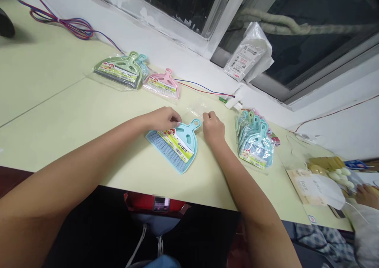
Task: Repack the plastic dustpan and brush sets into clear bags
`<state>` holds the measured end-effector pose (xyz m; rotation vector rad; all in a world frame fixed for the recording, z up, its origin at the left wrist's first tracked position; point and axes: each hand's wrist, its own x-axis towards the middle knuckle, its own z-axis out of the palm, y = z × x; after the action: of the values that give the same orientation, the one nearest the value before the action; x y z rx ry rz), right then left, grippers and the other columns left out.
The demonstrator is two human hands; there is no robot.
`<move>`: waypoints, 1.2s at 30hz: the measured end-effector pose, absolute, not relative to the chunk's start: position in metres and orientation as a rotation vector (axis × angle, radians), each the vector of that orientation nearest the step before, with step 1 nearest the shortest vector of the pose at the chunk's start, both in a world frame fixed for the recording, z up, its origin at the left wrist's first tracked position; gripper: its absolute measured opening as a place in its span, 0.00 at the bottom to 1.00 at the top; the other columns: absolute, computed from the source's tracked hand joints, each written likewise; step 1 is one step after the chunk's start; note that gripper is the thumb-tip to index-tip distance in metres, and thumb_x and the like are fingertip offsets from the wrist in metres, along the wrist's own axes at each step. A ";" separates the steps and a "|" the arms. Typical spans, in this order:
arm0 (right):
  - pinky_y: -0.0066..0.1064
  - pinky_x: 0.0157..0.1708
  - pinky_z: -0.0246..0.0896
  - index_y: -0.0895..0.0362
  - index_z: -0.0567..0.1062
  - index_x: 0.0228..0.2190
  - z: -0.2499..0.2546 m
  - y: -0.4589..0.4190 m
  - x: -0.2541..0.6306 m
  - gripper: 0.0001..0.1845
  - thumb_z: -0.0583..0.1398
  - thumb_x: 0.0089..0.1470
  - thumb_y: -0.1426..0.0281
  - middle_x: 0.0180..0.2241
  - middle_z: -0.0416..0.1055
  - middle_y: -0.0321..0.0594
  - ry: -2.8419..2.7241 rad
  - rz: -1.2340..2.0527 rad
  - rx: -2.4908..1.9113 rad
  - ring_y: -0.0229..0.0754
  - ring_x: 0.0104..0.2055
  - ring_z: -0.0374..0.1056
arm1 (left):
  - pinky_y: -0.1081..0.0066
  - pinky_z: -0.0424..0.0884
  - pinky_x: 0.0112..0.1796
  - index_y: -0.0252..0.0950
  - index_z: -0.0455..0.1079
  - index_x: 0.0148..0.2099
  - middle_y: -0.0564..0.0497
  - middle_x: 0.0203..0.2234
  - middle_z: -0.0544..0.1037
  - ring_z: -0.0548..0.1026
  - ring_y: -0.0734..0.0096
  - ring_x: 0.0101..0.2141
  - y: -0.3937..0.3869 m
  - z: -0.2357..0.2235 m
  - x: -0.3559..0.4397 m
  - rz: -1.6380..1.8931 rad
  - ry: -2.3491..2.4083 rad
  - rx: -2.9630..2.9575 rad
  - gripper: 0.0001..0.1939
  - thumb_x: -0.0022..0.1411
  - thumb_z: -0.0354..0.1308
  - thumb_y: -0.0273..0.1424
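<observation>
A light blue dustpan and brush set point(192, 138) lies on the table in front of me, its handle pointing away and to the right. A yellow-green printed label point(177, 145) crosses its grey bristles. My left hand point(166, 118) is closed at the set's upper left edge, thumb against the rim. Just right of the handle, apart from it, my right hand point(213, 129) is closed with its fingers curled. What it holds, if anything, is hidden. Clear plastic film point(197, 108) lies beyond the handle, close to the right hand.
Several bagged blue sets point(256, 141) stand stacked at right. Bagged green point(121, 70) and pink point(162, 83) sets lie at the back left. A white plastic packet point(248, 54) leans by the window. Coiled wires point(71, 27) run along the wall. Another person's hand point(367, 195) is far right.
</observation>
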<state>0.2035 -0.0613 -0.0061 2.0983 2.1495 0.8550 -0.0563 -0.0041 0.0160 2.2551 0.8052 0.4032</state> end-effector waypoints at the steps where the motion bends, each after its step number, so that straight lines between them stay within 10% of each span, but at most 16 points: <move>1: 0.34 0.26 0.41 0.56 0.72 0.42 -0.005 -0.063 0.202 0.15 0.49 0.64 0.81 0.45 0.68 0.48 2.155 0.852 2.097 0.42 0.35 0.64 | 0.70 0.68 0.32 0.38 0.82 0.44 0.50 0.34 0.84 0.78 0.67 0.31 -0.005 0.018 -0.056 0.413 0.818 2.253 0.15 0.59 0.58 0.36; 36: 0.36 0.40 0.63 0.58 0.74 0.53 0.007 -0.098 0.178 0.16 0.53 0.67 0.71 0.47 0.72 0.50 2.664 0.630 2.122 0.51 0.49 0.68 | 0.69 0.65 0.37 0.38 0.81 0.39 0.48 0.34 0.83 0.77 0.64 0.36 -0.021 0.025 -0.052 0.441 0.971 2.626 0.12 0.63 0.55 0.29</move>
<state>0.1775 -0.0983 0.0065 2.1218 2.6638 0.6299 -0.0521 -0.0210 0.0246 2.6259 0.9712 0.4413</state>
